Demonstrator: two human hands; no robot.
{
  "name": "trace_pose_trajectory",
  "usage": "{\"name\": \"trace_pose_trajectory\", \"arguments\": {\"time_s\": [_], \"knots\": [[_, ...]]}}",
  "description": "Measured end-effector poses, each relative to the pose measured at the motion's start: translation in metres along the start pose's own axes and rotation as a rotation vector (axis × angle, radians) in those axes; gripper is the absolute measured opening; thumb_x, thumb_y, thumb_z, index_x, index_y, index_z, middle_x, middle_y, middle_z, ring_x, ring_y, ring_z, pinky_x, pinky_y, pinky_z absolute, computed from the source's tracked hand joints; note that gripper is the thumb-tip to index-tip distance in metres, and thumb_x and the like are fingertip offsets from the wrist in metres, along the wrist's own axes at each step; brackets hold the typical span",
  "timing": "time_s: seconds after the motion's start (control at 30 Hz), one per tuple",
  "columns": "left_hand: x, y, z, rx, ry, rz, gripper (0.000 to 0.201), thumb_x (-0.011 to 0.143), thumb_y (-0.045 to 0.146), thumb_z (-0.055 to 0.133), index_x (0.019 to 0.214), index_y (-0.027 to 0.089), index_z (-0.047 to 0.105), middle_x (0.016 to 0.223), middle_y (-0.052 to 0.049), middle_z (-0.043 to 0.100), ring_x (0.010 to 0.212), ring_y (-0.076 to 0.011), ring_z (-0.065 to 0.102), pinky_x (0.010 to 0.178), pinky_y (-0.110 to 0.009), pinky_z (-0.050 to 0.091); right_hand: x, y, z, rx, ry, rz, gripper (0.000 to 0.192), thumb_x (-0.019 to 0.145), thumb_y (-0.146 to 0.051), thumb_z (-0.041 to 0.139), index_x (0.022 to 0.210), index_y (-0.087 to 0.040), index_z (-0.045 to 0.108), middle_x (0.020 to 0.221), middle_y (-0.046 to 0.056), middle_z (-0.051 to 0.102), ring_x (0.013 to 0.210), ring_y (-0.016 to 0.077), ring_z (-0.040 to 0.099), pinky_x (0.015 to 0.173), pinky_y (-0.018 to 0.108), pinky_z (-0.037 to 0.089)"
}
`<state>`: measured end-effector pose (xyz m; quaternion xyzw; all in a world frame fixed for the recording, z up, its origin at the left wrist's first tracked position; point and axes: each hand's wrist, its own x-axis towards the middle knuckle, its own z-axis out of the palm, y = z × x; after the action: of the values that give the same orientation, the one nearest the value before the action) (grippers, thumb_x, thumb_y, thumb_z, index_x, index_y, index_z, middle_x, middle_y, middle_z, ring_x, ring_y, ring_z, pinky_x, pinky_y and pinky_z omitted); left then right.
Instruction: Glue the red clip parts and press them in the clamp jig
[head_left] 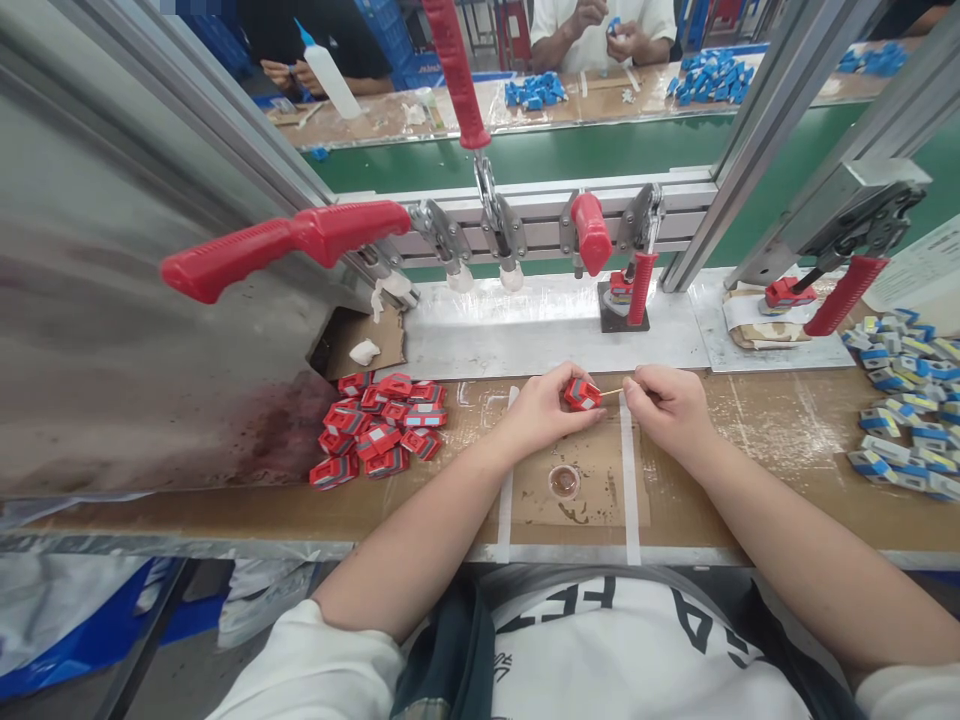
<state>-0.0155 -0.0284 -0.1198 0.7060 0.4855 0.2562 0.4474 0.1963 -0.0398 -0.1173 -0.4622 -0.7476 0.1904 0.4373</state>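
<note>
- The left hand has its fingers closed on a small red part, held just above the desk, near its middle.
- The right hand pinches a thin stick – its tip touches the red part.
- A small round dish sits on a taped cardboard patch just below both hands.
- A heap of red parts lies to the left; blue parts lie well apart at the right.
- Red-handled clamps stand behind – other people's hands work beyond the green belt.
</note>
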Motion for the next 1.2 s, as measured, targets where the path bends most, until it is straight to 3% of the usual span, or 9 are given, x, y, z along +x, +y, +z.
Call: {"name": "trace_pose_trajectory", "arguments": {"time_s": [0.13,0.23,0.33,0.43,0.6,0.8,1.03,1.1,1.2], "knots": [[0.000,0.001,0.000,-0.004,-0.008,0.005,0.036,0.079,0.044,0.080,0.102,0.023,0.063,0.082,0.003,0.067,0.073,-0.0148,0.059,0.067,-0.026,0.045,0.000,-0.003,-0.002,0.038,-0.003,0.006,0.043,0.091,-0.024,0.055,0.059,-0.023,0.027,0.054,-0.005,0.029,0.050,0.0112,0.028,0.052,0.029,0.024],[0.001,-0.001,0.000,-0.043,0.002,0.005,0.037,0.079,0.043,0.081,0.104,0.023,0.063,0.084,0.003,0.068,0.073,-0.0143,0.060,0.069,-0.026,0.046,-0.003,-0.009,-0.004,0.158,-0.023,-0.068,0.041,0.095,-0.023,0.052,0.060,-0.023,0.031,0.055,-0.005,0.032,0.050,0.0116,0.031,0.052,0.029,0.025],[0.002,-0.003,0.002,-0.079,0.024,0.029,0.036,0.079,0.039,0.082,0.104,0.022,0.062,0.090,0.002,0.070,0.080,-0.0151,0.063,0.075,-0.026,0.049,-0.006,-0.017,-0.001,0.297,-0.228,-0.269,0.039,0.097,-0.020,0.051,0.063,-0.024,0.032,0.056,-0.005,0.033,0.051,0.0123,0.033,0.052,0.029,0.026],[0.002,-0.005,0.003,-0.098,0.032,0.050,0.034,0.078,0.034,0.083,0.103,0.022,0.063,0.093,0.002,0.071,0.083,-0.0154,0.065,0.079,-0.027,0.050,-0.011,-0.022,0.006,0.277,-0.428,-0.425,0.041,0.097,-0.019,0.052,0.064,-0.024,0.029,0.056,-0.005,0.033,0.052,0.0131,0.031,0.053,0.030,0.024],[0.003,-0.004,0.004,-0.150,0.023,0.058,0.032,0.078,0.029,0.083,0.103,0.022,0.063,0.093,0.001,0.071,0.084,-0.0154,0.065,0.078,-0.027,0.050,-0.015,-0.025,0.015,0.141,-0.568,-0.524,0.038,0.097,-0.018,0.054,0.065,-0.024,0.035,0.058,-0.005,0.040,0.057,0.0139,0.035,0.055,0.030,0.024],[0.003,-0.004,0.003,-0.186,0.010,0.066,0.031,0.077,0.027,0.083,0.100,0.021,0.063,0.091,0.001,0.071,0.083,-0.0149,0.064,0.078,-0.027,0.051,-0.018,-0.022,0.018,0.108,-0.602,-0.557,0.033,0.094,-0.012,0.053,0.066,-0.024,0.040,0.060,-0.004,0.042,0.058,0.0144,0.036,0.057,0.030,0.024],[0.003,-0.005,0.002,-0.179,0.002,0.053,0.032,0.077,0.028,0.083,0.101,0.022,0.063,0.092,0.001,0.071,0.085,-0.0157,0.066,0.079,-0.028,0.051,-0.017,-0.023,0.015,0.208,-0.610,-0.451,0.039,0.097,-0.017,0.053,0.063,-0.024,0.037,0.058,-0.005,0.038,0.055,0.0138,0.035,0.056,0.030,0.023],[0.003,-0.004,0.002,-0.188,-0.002,0.058,0.031,0.077,0.027,0.082,0.101,0.021,0.063,0.093,0.001,0.072,0.086,-0.0156,0.066,0.080,-0.027,0.051,-0.014,-0.021,0.010,0.268,-0.541,-0.377,0.041,0.098,-0.019,0.052,0.061,-0.024,0.034,0.056,-0.005,0.035,0.052,0.0132,0.033,0.054,0.030,0.023],[0.002,-0.005,0.002,-0.171,-0.014,0.065,0.026,0.081,0.028,0.079,0.101,0.022,0.064,0.093,0.001,0.071,0.085,-0.0152,0.065,0.078,-0.027,0.050,-0.010,-0.016,0.002,0.312,-0.305,-0.165,0.042,0.099,-0.025,0.052,0.061,-0.023,0.035,0.056,-0.004,0.034,0.050,0.0123,0.032,0.052,0.029,0.025]]}}
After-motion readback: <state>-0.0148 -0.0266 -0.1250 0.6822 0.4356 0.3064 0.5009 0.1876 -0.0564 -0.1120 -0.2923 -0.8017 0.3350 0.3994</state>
